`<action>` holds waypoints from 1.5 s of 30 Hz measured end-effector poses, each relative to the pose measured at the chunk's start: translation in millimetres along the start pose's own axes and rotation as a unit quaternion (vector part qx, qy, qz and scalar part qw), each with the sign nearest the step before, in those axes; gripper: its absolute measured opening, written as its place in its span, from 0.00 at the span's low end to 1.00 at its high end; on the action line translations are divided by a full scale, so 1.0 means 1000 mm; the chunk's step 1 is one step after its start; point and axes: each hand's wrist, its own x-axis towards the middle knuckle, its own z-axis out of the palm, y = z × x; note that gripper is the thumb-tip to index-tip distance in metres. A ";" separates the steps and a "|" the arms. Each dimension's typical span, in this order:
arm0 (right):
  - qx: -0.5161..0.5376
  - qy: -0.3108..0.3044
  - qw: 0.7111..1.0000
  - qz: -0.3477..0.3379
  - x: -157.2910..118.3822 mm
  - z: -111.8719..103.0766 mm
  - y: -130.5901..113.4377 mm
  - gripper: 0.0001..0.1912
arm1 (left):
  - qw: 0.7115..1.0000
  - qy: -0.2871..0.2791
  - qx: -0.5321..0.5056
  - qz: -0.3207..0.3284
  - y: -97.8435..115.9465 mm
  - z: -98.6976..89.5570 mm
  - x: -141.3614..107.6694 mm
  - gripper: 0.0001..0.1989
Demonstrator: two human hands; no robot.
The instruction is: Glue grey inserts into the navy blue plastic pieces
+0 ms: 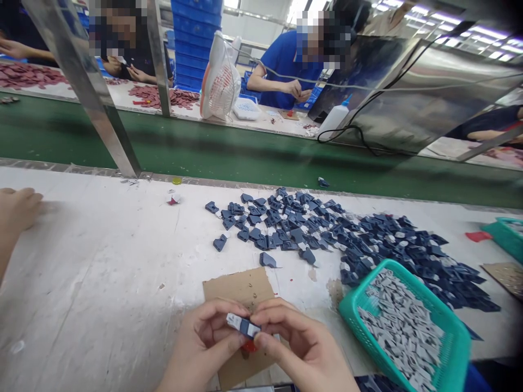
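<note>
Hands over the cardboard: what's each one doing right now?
Left hand: closed, holding a small grey-and-blue piece.
Right hand: closed, holding that same piece.

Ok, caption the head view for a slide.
Left hand and right hand hold a small part over cardboard, beside a green basket of grey pieces.

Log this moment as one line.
left hand, right hand: both hold grey-navy part | beneath: cardboard | rightward: green basket, grey pieces

Left hand (214, 337), right hand (300, 340), a small grey-and-navy piece (244, 326) pinched between them!
It's over the cardboard (237, 284) by the worktop's (114, 272) near edge, navy parts (365, 245) sprawling toward the far edge, green basket (458, 348) of grey parts (402, 326) to the right.
</note>
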 end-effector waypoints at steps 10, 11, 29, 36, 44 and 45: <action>0.128 -0.015 0.991 0.030 0.000 0.023 0.024 0.19 | 1.000 -0.002 -0.008 -0.019 0.004 0.010 -0.001 0.07; 0.145 -0.013 0.989 0.038 0.000 0.025 0.025 0.19 | 1.000 -0.001 -0.007 -0.016 0.004 0.011 -0.001 0.07; -0.264 0.287 0.920 -0.031 -0.022 -0.087 0.034 0.19 | 0.988 0.087 -0.027 -0.128 0.013 -0.032 0.011 0.22; -0.456 0.157 0.876 -0.021 -0.004 -0.195 0.056 0.15 | 0.984 0.107 0.122 -0.077 0.055 -0.054 0.041 0.28; -0.502 0.103 0.855 -0.082 0.003 -0.205 0.062 0.12 | 0.837 0.155 0.489 0.191 0.121 -0.057 0.151 0.20; -0.504 0.101 0.854 -0.082 0.003 -0.206 0.063 0.13 | 0.803 0.167 0.532 0.211 0.129 -0.059 0.171 0.17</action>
